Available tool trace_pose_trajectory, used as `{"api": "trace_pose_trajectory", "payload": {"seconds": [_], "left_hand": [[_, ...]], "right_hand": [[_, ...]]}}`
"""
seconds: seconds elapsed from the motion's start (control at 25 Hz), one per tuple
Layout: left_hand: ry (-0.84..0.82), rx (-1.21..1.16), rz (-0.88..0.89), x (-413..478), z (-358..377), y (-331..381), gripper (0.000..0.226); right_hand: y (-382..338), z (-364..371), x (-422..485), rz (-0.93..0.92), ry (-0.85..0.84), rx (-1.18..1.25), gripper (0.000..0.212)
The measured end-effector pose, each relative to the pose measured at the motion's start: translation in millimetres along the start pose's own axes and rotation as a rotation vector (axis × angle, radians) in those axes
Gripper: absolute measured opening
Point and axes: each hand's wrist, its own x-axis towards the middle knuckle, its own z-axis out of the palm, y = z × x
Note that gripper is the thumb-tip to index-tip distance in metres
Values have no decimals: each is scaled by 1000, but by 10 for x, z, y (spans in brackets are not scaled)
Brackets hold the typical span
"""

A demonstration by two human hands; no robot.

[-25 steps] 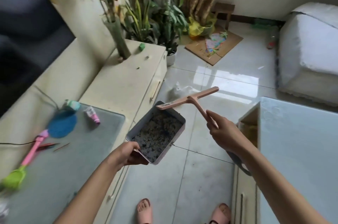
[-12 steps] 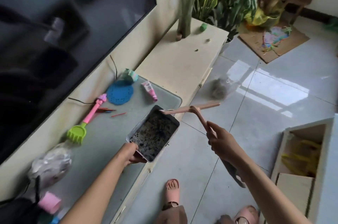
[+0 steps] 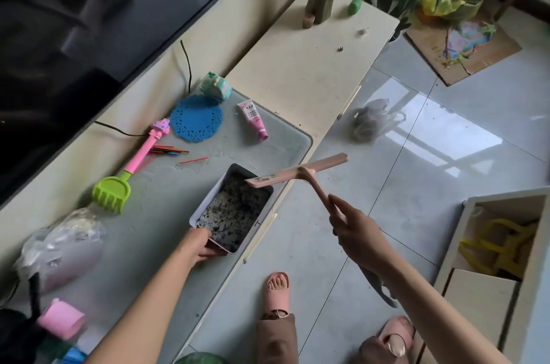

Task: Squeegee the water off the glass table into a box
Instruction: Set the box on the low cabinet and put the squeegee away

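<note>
A grey rectangular box (image 3: 205,205) with dark speckled wet grit inside is over the front edge of the glass table top (image 3: 166,215). My left hand (image 3: 198,247) grips its near end. My right hand (image 3: 354,229) holds the handle of a pink squeegee (image 3: 300,173), index finger laid along it. The blade hangs in the air, its left end over the box's far right corner, the rest over the floor. Pale water streaks show on the glass near the toy rake.
On the glass lie a green and pink toy rake (image 3: 119,185), a blue doily (image 3: 196,118), a pink tube (image 3: 253,119), thin coloured sticks (image 3: 169,151), a plastic bag (image 3: 59,247) and a pink roll (image 3: 61,322). A television (image 3: 89,21) stands behind. A second cabinet (image 3: 500,259) is at right.
I have turned left and stepped toward the television cabinet. The box has travelled from over the floor to the glass top's front edge, and the squeegee has stayed just beyond its far corner.
</note>
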Motion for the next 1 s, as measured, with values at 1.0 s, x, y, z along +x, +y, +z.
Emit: {"api": "trace_pose_trajectory", "payload": {"seconds": [1.0], "left_hand": [[158,299,1079,-1933,333,1460,37]], "right_hand": [[-547,-1367,-692,-191,209,7,46]]}}
